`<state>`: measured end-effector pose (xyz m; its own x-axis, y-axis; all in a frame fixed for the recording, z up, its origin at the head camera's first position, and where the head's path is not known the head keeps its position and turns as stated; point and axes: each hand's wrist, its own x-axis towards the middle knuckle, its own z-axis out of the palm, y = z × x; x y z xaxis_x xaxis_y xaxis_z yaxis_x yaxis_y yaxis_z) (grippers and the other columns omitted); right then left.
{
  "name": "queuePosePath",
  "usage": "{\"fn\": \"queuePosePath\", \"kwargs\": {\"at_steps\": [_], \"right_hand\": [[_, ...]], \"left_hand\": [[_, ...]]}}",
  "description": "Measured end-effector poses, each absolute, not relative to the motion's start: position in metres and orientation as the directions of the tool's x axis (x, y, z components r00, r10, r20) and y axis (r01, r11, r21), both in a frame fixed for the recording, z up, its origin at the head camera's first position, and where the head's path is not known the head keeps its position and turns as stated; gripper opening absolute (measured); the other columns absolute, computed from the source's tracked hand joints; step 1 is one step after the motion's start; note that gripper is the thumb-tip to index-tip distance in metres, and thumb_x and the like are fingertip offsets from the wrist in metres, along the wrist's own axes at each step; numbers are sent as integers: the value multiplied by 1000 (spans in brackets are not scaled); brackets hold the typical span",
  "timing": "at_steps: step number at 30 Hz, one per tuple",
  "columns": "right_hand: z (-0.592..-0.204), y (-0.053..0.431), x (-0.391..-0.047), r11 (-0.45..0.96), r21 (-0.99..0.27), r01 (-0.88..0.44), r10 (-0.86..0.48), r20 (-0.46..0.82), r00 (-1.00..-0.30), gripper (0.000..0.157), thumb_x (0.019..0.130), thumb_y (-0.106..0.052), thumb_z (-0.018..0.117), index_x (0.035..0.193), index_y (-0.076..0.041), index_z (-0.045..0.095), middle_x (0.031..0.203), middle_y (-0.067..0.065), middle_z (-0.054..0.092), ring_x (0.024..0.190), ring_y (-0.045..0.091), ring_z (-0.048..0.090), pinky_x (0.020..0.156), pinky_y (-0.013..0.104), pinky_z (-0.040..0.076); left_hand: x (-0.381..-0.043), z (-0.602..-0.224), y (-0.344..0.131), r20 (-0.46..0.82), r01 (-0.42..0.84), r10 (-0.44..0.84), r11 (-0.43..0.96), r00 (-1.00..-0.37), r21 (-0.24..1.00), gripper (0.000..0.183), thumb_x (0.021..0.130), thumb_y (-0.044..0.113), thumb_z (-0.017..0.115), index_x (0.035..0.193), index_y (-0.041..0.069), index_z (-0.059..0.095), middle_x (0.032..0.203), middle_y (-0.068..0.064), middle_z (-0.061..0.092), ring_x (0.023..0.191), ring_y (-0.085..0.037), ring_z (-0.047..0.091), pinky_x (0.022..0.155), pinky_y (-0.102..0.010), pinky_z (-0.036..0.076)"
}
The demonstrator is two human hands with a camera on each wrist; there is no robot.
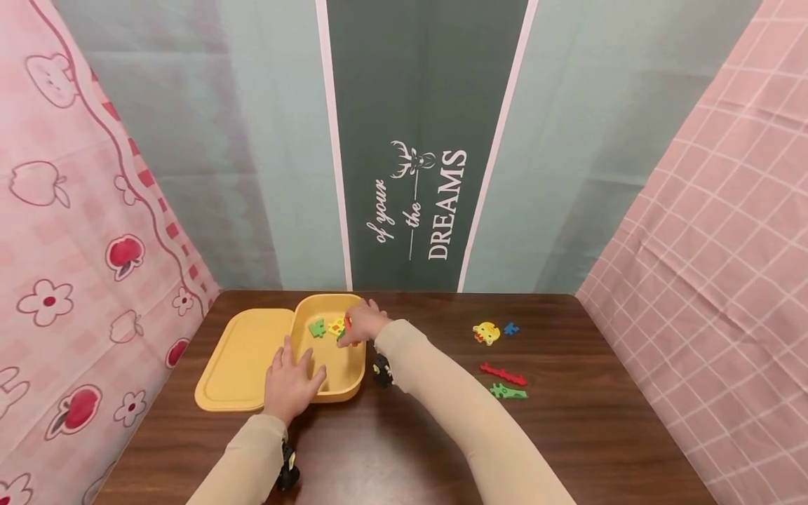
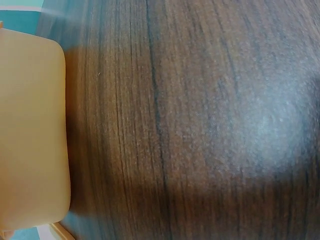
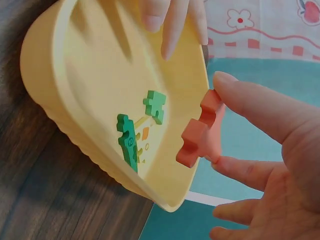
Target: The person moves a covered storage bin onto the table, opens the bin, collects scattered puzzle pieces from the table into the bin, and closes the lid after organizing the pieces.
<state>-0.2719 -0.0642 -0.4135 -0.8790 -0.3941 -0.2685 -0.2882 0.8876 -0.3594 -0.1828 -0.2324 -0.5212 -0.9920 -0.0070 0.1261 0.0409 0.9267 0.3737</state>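
My right hand (image 1: 367, 322) is over the right side of a yellow box (image 1: 341, 397). Between its thumb and a finger it pinches a red puzzle piece (image 3: 200, 132) with knobbed edges. Inside the box lie a light green puzzle piece (image 1: 318, 327), a yellow spotted piece (image 1: 337, 325) and a dark green piece (image 3: 129, 142). My left hand (image 1: 290, 382) is at the box's left front rim, its fingers spread and holding nothing. The left wrist view shows the box's outer wall (image 2: 32, 130) but not the hand.
Left of the box, a yellow lid (image 1: 236, 361) lies flat on the brown table (image 1: 404, 449). To the right are a yellow animal-head piece (image 1: 487, 333), a blue piece (image 1: 510, 328), a long red piece (image 1: 503, 374) and a green spotted piece (image 1: 508, 391). Fabric hangs around the table.
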Motion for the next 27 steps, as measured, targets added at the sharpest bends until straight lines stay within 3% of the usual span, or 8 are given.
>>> {"fn": "queuePosePath", "kwargs": {"at_steps": [3, 8, 12, 16, 22, 27], "right_hand": [[-417, -68, -275, 894, -351, -279, -384, -278, -880, 34, 73, -43, 75, 72, -11, 64, 120, 12, 53, 132, 35, 26, 102, 51, 29], [-423, -73, -281, 909, -329, -255, -358, -306, -882, 36, 73, -47, 74, 73, -12, 64, 95, 5, 54, 114, 28, 39, 94, 48, 35], [-431, -79, -285, 931, -287, -223, -313, -320, -894, 38, 73, -50, 73, 78, -14, 64, 117, 11, 51, 117, 27, 38, 95, 48, 35], [-439, -86, -287, 945, -249, -213, -289, -323, -901, 42, 73, -51, 72, 91, -13, 67, 138, 17, 39, 125, 30, 33, 98, 50, 33], [-447, -88, -286, 942, -302, -147, -257, -366, -894, 48, 72, -44, 75, 107, -12, 67, 145, 17, 30, 130, 36, 27, 98, 58, 30], [-456, -89, -289, 941, -312, -133, -248, -363, -898, 42, 71, -42, 77, 100, -13, 70, 145, 16, 29, 131, 35, 24, 97, 58, 31]], "left_hand": [[-183, -522, -232, 127, 39, -9, 927, -992, 373, 59, 91, 46, 48, 130, 3, 53, 149, -32, 8, 129, -50, 21, 95, -64, 27], [-185, -522, -229, 135, 45, -5, 929, -991, 367, 58, 91, 46, 49, 129, 3, 54, 149, -32, 10, 129, -49, 22, 95, -64, 28], [-187, -522, -228, 154, 50, -5, 934, -988, 354, 57, 90, 45, 50, 128, 3, 55, 148, -32, 12, 128, -49, 24, 94, -64, 30], [-186, -524, -229, 177, 52, -11, 935, -984, 351, 56, 90, 45, 51, 126, 3, 57, 147, -32, 13, 127, -49, 26, 93, -63, 31], [-183, -528, -230, 166, 40, -22, 933, -986, 359, 57, 89, 47, 50, 126, 3, 57, 147, -32, 13, 126, -50, 27, 93, -62, 32], [-182, -527, -230, 175, 43, -20, 936, -984, 348, 57, 90, 46, 50, 125, 2, 58, 147, -33, 14, 126, -51, 28, 92, -62, 33]]}}
